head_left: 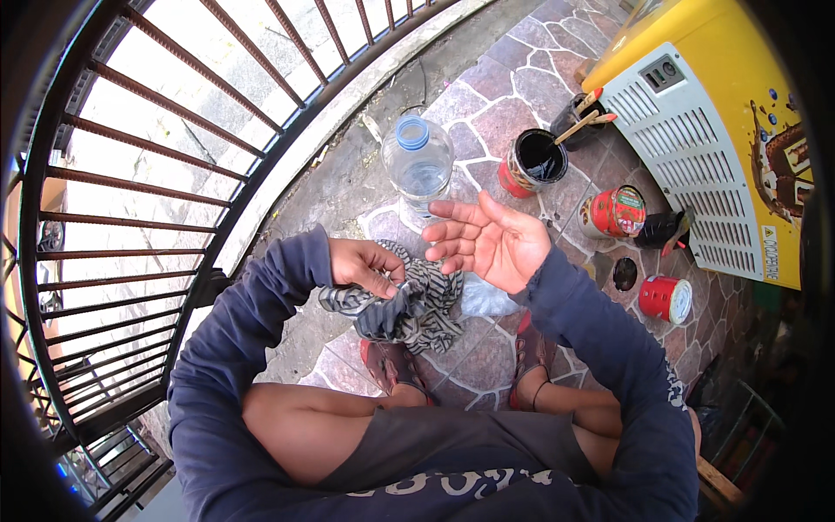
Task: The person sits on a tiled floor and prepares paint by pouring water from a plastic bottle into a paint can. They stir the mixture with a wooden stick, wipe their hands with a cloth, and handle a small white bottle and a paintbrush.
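My left hand [362,264] is closed on a rag [432,306], a black-and-white striped cloth that hangs bunched in front of my shins. Its fingertips pinch the upper edge of the fabric. My right hand [497,241] is held palm up with its fingers spread, and nothing lies in it. Just beyond the hands stands a large clear plastic bottle [418,165] with a blue neck and some water inside. A pale plastic bag [488,297] rests on the floor below my right hand, partly covered by the rag.
An open can of black paint [541,157] stands ahead on the right. Brushes [581,127] lean near a dark container [570,113]. Red cans [616,212] sit on stone-patterned tiles beside a yellow appliance [678,139] with a grey grille. A metal railing [130,230] curves along the left.
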The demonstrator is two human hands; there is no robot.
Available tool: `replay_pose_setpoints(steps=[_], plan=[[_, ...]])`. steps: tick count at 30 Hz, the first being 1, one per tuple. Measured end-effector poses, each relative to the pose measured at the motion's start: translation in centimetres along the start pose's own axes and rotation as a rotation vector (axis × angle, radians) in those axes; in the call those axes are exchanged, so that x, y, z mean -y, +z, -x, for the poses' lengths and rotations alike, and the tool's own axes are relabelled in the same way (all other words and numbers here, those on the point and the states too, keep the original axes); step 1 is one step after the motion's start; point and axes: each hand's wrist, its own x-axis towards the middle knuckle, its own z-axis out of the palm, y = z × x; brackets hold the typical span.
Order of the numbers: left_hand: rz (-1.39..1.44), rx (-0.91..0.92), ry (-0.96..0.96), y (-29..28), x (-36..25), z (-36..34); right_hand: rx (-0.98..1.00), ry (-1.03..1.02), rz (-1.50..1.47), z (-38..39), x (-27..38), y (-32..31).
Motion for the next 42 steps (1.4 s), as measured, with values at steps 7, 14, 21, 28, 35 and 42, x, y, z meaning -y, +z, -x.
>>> replay_pose_setpoints(steps=[7,14,21,28,35,42], plan=[[0.022,-0.057,0.068,-0.5,-1.3,1.3,0.053,-0.066,-0.159,-0.1,1.1,2.2],[-0.074,-0.046,0.163,-0.5,-0.9,0.9,0.27,-0.099,-0.291,-0.6,0.7,1.7],[-0.076,-0.067,0.211,0.0,-2.1,0.6,0.086,-0.107,0.088,0.1,1.0,1.2],[-0.017,-0.206,0.32,0.4,-3.5,1.7,-0.278,-0.452,1.096,-0.3,-2.0,4.9],[0.151,-0.174,0.355,0.3,-3.0,2.5,-0.243,-0.376,1.206,-0.6,-2.1,5.8],[0.151,-0.164,-0.06,-0.6,-2.3,2.6,-0.538,-0.358,1.16,-0.4,-2.1,4.8]])
